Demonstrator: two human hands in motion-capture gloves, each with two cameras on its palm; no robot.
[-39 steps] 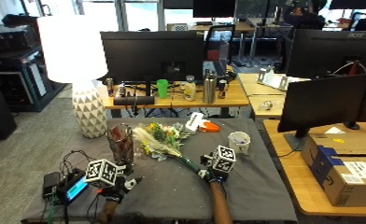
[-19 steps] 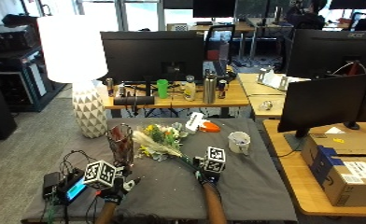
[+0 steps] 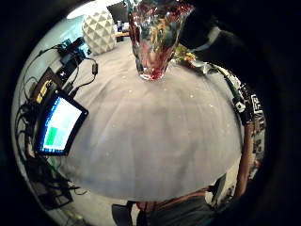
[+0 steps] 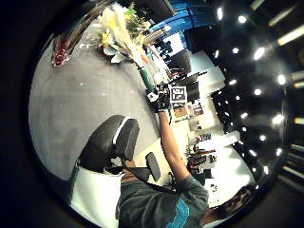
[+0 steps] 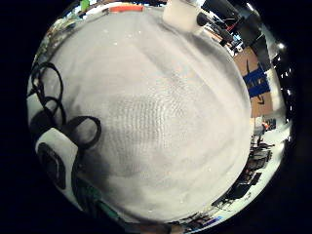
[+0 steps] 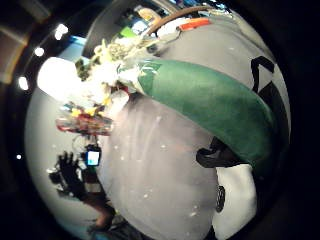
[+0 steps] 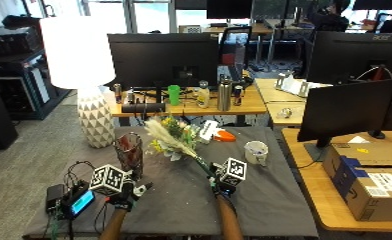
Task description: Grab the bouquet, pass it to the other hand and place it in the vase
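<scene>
**Bouquet lifted in right hand, hand-over to left pending**

The right hand [image 7: 222,186] is gripping the bouquet [image 7: 173,138] by the lower end of its green-wrapped stem; the right thumb side palm view is showing the wrap [image 6: 210,110] running straight across the palm, so the fingers are judged to be curled round it, though they themselves are not showing. The bouquet is tilting up and toward the vase [image 7: 129,152], its pale plumes and yellow blooms hanging just beside and above the vase's rim, clear of the grey table cover [image 7: 262,200].

The left hand [image 7: 124,196] is hovering over the cover on the near side of the vase, holding nothing. Whether its fingers are straight or curled cannot be told from any view.

Judgement on the step in hand: the pass is not yet done. To do it well, the left hand should be rising to meet the stem between the right hand and the blooms, taking it before the right lets go, and keeping the heads from brushing the vase, which looks light enough to tip.

Hidden or hard to make out: the vase's mouth is cut off in the left little finger side palm view, only its glassy foot [image 3: 153,70] showing. The stem's very tip is hidden behind the right glove. The white mug [image 7: 254,151], well beyond the bouquet from the vase, is playing no part.
</scene>
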